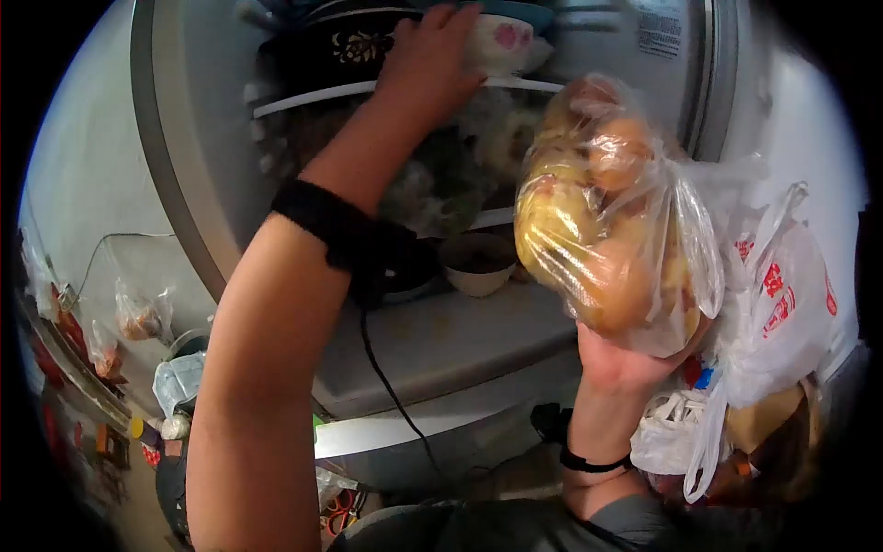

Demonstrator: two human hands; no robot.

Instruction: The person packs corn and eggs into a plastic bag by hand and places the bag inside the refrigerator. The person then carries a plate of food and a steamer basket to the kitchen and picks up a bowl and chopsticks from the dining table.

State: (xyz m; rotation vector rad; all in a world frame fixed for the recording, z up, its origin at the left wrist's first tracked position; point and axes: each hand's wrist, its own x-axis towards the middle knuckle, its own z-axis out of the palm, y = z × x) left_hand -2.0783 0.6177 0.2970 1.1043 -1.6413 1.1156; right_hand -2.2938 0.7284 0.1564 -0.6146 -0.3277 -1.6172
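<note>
My left hand (430, 63) reaches into the refrigerator at the upper shelf. Its fingers are curled at the rim of a white bowl (503, 44) with a pink flower on it, and the hand covers the bowl's left side. Beside that bowl is a black container (354, 46) with a pale flower pattern. Held up at the right, my right hand (625, 357) is closed from below around a clear plastic bag of fruit (598, 239). Yellowish and orange-brown round pieces show through the bag, which hangs outside the shelves.
Bagged greens (451, 179) fill the middle shelf behind the white shelf edge (313, 98). A small bowl (478, 263) stands on the lower level. White plastic bags (782, 294) with red print are at the right. A black cord (391, 382) hangs from my left wrist strap.
</note>
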